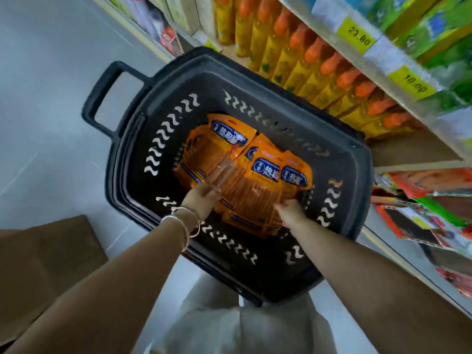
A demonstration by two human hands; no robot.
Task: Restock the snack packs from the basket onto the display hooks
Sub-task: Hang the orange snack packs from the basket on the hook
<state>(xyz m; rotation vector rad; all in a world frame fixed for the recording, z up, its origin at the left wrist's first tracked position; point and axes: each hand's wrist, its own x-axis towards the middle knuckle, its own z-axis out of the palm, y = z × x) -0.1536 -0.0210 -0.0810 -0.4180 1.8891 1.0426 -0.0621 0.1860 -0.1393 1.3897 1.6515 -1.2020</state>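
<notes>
A black plastic basket (339, 159) with a handle stands on the pale floor below me. Inside lie several orange snack packs (245, 175) with blue labels, overlapping in a loose pile. My left hand (204, 198), with bracelets on the wrist, reaches into the basket, its blurred fingers stretched over the packs on the left of the pile. My right hand (291, 210) sits at the pile's lower right edge, fingers against the packs; whether they curl round one is unclear.
A shelf of yellow bottles with orange caps (314, 67) runs behind the basket, yellow price tags (357, 34) above. Hanging colourful snack bags (429, 213) fill the display at right. A brown cardboard box (43, 264) lies on the floor at left.
</notes>
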